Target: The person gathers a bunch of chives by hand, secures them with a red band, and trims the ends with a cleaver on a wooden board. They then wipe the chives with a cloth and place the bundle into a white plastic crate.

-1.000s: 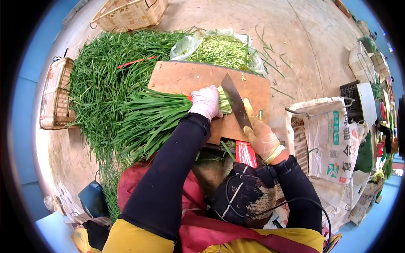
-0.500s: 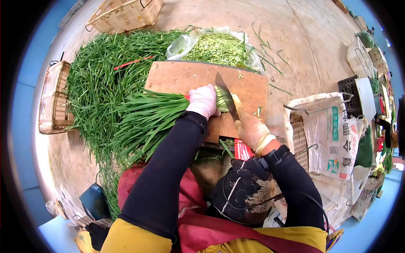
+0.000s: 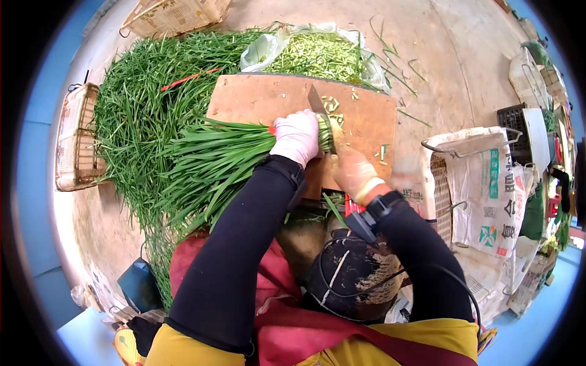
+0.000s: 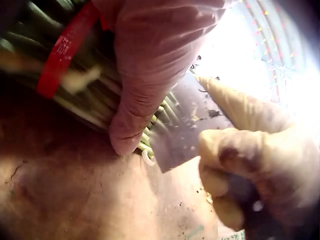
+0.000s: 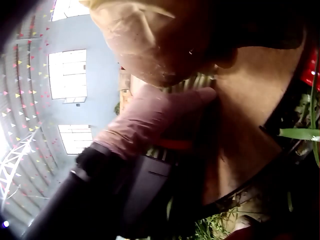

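In the head view my gloved left hand (image 3: 296,135) grips a bunch of garlic chives (image 3: 223,152) near its pale stem ends, on a wooden board (image 3: 244,97). A red band (image 4: 62,57) circles the bunch in the left wrist view. My gloved right hand (image 3: 354,172) holds a broad-bladed knife (image 3: 317,100), its handle hidden in the fist. The blade (image 4: 180,142) stands right at the stem ends, close beside the left thumb. Short cut stem pieces (image 3: 333,104) lie on the board past the blade.
A large heap of loose chives (image 3: 140,104) lies left of the board. Behind it sits a plastic bag (image 3: 259,52) full of chopped stems (image 3: 323,55). Crates stand around: one at left (image 3: 76,137), one at the back (image 3: 174,17), one at right (image 3: 430,177) with a printed sack (image 3: 488,201).
The knife has moved left onto the stem ends, and the right hand with it. Several fresh stem pieces now lie on the board beyond the blade. The left hand keeps its grip.
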Tool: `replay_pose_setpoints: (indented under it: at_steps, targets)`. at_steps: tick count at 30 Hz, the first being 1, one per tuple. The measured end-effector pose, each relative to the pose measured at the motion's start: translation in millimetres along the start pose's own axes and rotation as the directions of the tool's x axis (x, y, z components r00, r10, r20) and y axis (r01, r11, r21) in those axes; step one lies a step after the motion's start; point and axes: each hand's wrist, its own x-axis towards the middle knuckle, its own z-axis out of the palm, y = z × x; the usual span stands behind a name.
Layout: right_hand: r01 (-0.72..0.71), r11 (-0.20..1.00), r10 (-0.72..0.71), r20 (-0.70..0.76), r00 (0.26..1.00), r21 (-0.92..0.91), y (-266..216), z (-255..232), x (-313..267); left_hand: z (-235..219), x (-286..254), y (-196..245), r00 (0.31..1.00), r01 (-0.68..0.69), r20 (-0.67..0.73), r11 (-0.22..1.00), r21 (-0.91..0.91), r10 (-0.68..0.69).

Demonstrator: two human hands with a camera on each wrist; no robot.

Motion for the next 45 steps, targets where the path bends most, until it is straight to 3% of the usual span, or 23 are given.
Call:
replay_pose_setpoints:
  at_steps: [4, 6, 8, 11, 12, 14, 15, 17, 18, 20, 22, 23, 25, 26, 27, 29, 31, 32, 37, 41, 42, 44, 45]
  targets:
    - [-0.014, 0.999, 0.017, -0.064, 0.998, 0.040, -7.1, 9.8, 3.8, -2.3, -4.1, 1.0, 0.998, 0.050, 0.030, 0.998, -0.042, -0.049]
    - [-0.015, 1.000, 0.016, -0.047, 0.999, 0.016, -8.7, 8.0, 2.0, -0.3, -8.1, -1.3, 0.998, 0.011, -0.060, 0.999, -0.039, -0.013]
    - [-0.056, 0.998, 0.056, 0.013, 0.998, 0.001, -13.2, 3.6, 2.0, -12.3, -12.1, -10.2, 0.999, 0.037, -0.029, 0.998, -0.059, -0.039]
    - [-0.035, 0.999, 0.035, 0.018, 0.999, -0.008, -9.9, 3.6, 1.3, -16.7, -3.8, -51.5, 0.996, 0.082, -0.022, 0.983, -0.165, -0.086]
    - [-0.035, 0.999, 0.035, 0.010, 0.999, -0.008, -9.9, 1.3, 2.5, -17.7, -8.4, -59.4, 0.982, 0.124, -0.122, 0.980, -0.158, -0.144]
    - [0.000, 0.999, 0.003, 0.114, 0.994, -0.034, -16.8, -8.6, 3.0, -21.0, -3.2, -79.7, 0.984, 0.180, 0.046, 0.959, -0.217, -0.174]
    - [0.050, 0.998, -0.042, 0.162, 0.986, -0.043, -17.8, -16.7, 1.4, -17.9, -3.0, -89.8, 0.984, 0.179, 0.041, 0.960, -0.216, -0.174]
    - [0.137, 0.990, -0.139, 0.040, 0.990, 0.044, 1.8, -16.7, -4.1, -5.9, -9.7, -110.1, 0.978, -0.096, -0.210, 0.876, -0.473, -0.006]
    - [0.230, 0.966, -0.220, -0.087, 0.972, 0.121, 13.3, -18.2, -8.0, -4.5, -15.2, -124.8, 0.976, -0.099, -0.216, 0.876, -0.473, -0.006]
    - [0.275, 0.951, -0.257, -0.129, 0.958, 0.142, 25.8, -34.0, -19.4, -12.6, -36.3, -143.8, 0.994, -0.101, -0.080, 0.892, -0.440, 0.073]
    - [0.144, 0.967, -0.146, -0.008, 0.989, 0.211, 35.2, -58.2, -32.3, -24.7, -66.8, -140.5, 0.992, -0.033, 0.113, 0.986, -0.162, 0.052]
    - [0.119, 0.978, -0.112, -0.051, 0.992, 0.173, 38.6, -59.8, -33.0, -19.1, -66.7, -144.4, 0.992, 0.004, 0.126, 0.982, -0.189, 0.020]
    - [-0.134, 0.978, 0.111, 0.151, 0.982, 0.157, 49.9, -73.9, -40.3, -19.6, -66.0, -145.9, 0.994, 0.019, 0.108, 0.984, -0.177, 0.000]
    - [-0.187, 0.982, 0.180, 0.166, 0.970, 0.031, 42.0, -83.7, -45.0, -24.7, -66.6, -148.6, 0.990, 0.046, 0.137, 0.981, -0.191, -0.019]
    - [-0.143, 0.987, 0.128, 0.190, 0.973, 0.068, 58.9, -76.3, -42.6, -22.1, -67.8, -159.2, 0.991, 0.062, 0.132, 0.980, -0.191, -0.037]
    - [-0.094, 0.990, 0.069, 0.216, 0.974, 0.109, 62.3, -70.6, -29.3, -14.9, -72.2, -184.1, 0.997, -0.038, 0.036, 0.883, -0.468, 0.063]
    - [-0.293, 0.945, 0.321, 0.226, 0.920, -0.149, 61.5, -72.7, -12.6, -9.2, -80.4, -204.8, 0.999, -0.025, -0.001, 0.714, -0.700, 0.034]
    - [-0.299, 0.942, 0.327, 0.225, 0.918, -0.150, 57.7, -73.4, -0.2, -10.5, -84.6, -211.3, 0.999, -0.047, -0.026, 0.585, -0.810, 0.045]
    - [-0.249, 0.943, 0.235, -0.089, 0.968, -0.221, 41.1, -76.1, 97.7, -33.6, -102.3, -211.4, 1.000, -0.013, -0.010, 0.346, -0.938, 0.009]
    - [-0.141, 0.923, -0.020, -0.413, 0.911, -0.357, 14.7, -77.2, 137.6, -31.4, -108.3, -213.6, 0.998, -0.059, -0.053, 0.353, -0.934, 0.028]
    - [-0.127, 0.925, -0.032, -0.407, 0.913, -0.357, 16.1, -71.7, 139.0, -30.3, -109.5, -217.5, 0.996, -0.086, -0.073, 0.409, -0.909, 0.049]
    - [0.089, 0.994, -0.108, -0.461, 0.881, -0.064, 32.2, -53.2, 134.3, -26.7, -116.2, -224.7, 0.996, -0.090, -0.078, 0.426, -0.900, 0.045]
    - [0.101, 0.993, -0.066, -0.440, 0.896, 0.056, 36.5, -43.9, 124.1, -28.3, -120.7, -225.1, 0.996, -0.090, -0.078, 0.411, -0.907, 0.046]
